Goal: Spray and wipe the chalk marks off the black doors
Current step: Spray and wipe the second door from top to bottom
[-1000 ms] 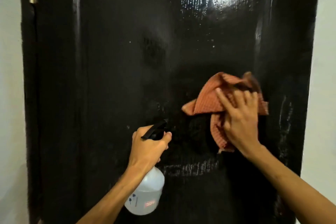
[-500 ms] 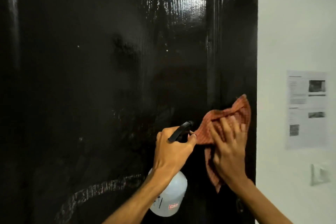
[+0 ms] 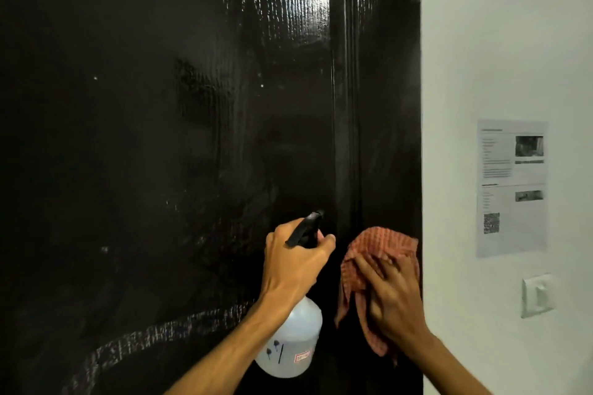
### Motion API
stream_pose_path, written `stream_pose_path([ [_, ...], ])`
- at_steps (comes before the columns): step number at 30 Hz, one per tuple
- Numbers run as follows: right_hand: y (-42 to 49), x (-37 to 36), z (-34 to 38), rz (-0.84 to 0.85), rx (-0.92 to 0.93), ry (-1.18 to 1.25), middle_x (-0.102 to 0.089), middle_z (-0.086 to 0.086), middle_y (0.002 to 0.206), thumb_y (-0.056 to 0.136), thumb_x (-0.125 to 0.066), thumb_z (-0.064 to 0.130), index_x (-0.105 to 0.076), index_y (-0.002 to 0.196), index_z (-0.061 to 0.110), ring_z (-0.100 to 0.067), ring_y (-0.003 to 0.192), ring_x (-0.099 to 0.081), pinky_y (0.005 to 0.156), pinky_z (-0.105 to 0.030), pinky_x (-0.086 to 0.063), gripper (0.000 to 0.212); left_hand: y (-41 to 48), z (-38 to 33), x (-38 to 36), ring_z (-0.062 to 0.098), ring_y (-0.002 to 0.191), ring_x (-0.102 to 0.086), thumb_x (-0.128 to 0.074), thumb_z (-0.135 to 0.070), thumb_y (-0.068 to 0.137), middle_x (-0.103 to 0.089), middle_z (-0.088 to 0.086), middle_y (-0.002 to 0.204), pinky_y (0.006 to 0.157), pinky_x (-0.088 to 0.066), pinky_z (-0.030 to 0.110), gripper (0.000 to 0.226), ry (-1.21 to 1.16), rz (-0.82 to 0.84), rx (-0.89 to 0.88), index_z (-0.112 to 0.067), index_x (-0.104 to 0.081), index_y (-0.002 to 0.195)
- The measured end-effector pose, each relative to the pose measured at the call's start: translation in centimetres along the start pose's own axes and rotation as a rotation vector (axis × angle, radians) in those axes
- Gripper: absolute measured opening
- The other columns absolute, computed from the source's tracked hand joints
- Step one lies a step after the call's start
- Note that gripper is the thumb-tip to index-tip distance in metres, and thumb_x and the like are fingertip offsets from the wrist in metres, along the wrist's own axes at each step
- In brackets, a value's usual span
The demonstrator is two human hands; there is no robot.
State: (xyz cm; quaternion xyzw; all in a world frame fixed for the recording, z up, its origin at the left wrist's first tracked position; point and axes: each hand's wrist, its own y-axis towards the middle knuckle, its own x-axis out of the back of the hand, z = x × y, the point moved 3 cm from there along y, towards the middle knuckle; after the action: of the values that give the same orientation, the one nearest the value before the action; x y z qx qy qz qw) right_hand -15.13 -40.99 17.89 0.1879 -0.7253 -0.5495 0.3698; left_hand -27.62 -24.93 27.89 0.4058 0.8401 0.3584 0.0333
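Head view of a glossy black door [image 3: 160, 106] with a raised panel moulding along its right side. The left hand [image 3: 293, 261] holds a translucent white spray bottle [image 3: 293, 340] upright in front of the door. Its fingers [image 3: 325, 242] are curled round the neck just under the black trigger head [image 3: 306, 228], whose nozzle points at the panel. The right hand [image 3: 393, 298] lies on a reddish checked cloth [image 3: 378, 242] and presses it against the door's right stile, close to the edge where door meets wall. Its fingers [image 3: 365, 266] are extended and slightly spread over the fabric, somewhat blurred, and a fold of cloth hangs below the palm. The two hands are side by side, near but not touching. A broad curved chalk mark [image 3: 154, 337] crosses the lower left of the panel, left of the bottle, with fainter smears and specks above it. The upper panel shows bright streaky reflections. On the pale wall [image 3: 497, 42] to the right are a printed paper sheet [image 3: 511, 187] with small pictures and a square code and, below it, a white switch [image 3: 538, 295].
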Motion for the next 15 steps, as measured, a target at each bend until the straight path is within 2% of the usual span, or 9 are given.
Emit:
stream_pose_path([
  [2,5.2,1.5,-1.1,-0.072,-0.098,0.044,-0.058,-0.025,0.139,0.085,-0.045,0.022,-0.046,0.152,0.02,-0.046,0.122,-0.057,0.105,-0.058,-0.041,0.068,0.5,-0.2,0.3,0.024,0.046,-0.063,-0.079,-0.02,0.088,-0.07,0.006,0.064,0.044,-0.053,0.039,0.023,-0.002,-0.003,-0.001,-0.012,-0.068,0.07],
  [4,12.3,4.3,-2.0,-0.206,-0.267,0.092,-0.055,-0.024,0.14,0.089,-0.039,0.023,-0.057,0.144,0.009,-0.044,0.119,-0.054,0.104,-0.046,-0.039,0.059,1.3,-0.9,0.6,0.017,0.038,-0.057,-0.077,-0.018,0.09,-0.071,0.011,0.065,0.039,-0.047,0.03,0.022,-0.024,-0.022,0.002,-0.006,-0.07,0.073],
  [5,14.9,5.1,-2.1,-0.255,-0.306,0.081,-0.053,-0.021,0.142,0.091,-0.038,0.023,-0.056,0.145,0.009,-0.042,0.122,-0.05,0.108,-0.045,-0.035,0.059,1.6,-1.2,0.7,0.013,0.036,-0.053,-0.076,-0.018,0.091,-0.071,0.014,0.065,0.038,-0.045,0.026,0.023,-0.036,-0.034,0.007,-0.003,-0.07,0.074],
  [7,15.7,4.3,-0.5,-0.27,-0.254,0.031,-0.049,-0.016,0.147,0.09,-0.043,0.019,-0.051,0.15,0.013,-0.041,0.131,-0.042,0.115,-0.051,-0.029,0.061,1.9,-1.6,1.3,0.013,0.035,-0.05,-0.075,-0.017,0.091,-0.07,0.019,0.066,0.037,-0.043,0.024,0.024,-0.064,-0.06,0.015,0.001,-0.069,0.075],
  [9,11.4,1.3,2.0,-0.203,-0.104,0.005,-0.045,-0.015,0.153,0.083,-0.05,0.013,-0.046,0.153,0.016,-0.044,0.141,-0.037,0.12,-0.059,-0.024,0.07,1.9,-1.3,2.2,0.016,0.038,-0.051,-0.076,-0.018,0.09,-0.069,0.022,0.068,0.037,-0.042,0.023,0.026,-0.095,-0.088,0.014,0.002,-0.068,0.075],
  [11,6.8,-0.9,4.1,-0.136,-0.024,0.002,-0.045,-0.016,0.153,0.084,-0.05,0.017,-0.041,0.154,0.019,-0.044,0.144,-0.036,0.126,-0.057,-0.013,0.071,1.9,-1.0,3.3,0.015,0.038,-0.052,-0.078,-0.018,0.089,-0.068,0.019,0.066,0.037,-0.042,0.023,0.025,-0.091,-0.11,0.005,-0.002,-0.067,0.074],
  [13,7.6,-0.8,4.1,-0.114,-0.034,0.029,-0.049,-0.02,0.148,0.087,-0.049,0.021,-0.041,0.152,0.022,-0.047,0.135,-0.045,0.123,-0.055,-0.018,0.066,2.2,-1.2,4.3,0.014,0.039,-0.056,-0.08,-0.017,0.087,-0.07,0.015,0.067,0.038,-0.044,0.023,0.02,-0.056,-0.121,-0.004,-0.006,-0.069,0.073],
  [15,13.6,1.3,4.0,-0.153,-0.051,0.078,-0.052,-0.022,0.144,0.087,-0.049,0.018,-0.048,0.148,0.02,-0.046,0.129,-0.049,0.116,-0.058,-0.03,0.061,3.2,-1.6,5.4,0.015,0.042,-0.059,-0.08,-0.016,0.086,-0.072,0.014,0.069,0.038,-0.046,0.023,0.018,-0.048,-0.138,-0.013,-0.007,-0.07,0.075],
])
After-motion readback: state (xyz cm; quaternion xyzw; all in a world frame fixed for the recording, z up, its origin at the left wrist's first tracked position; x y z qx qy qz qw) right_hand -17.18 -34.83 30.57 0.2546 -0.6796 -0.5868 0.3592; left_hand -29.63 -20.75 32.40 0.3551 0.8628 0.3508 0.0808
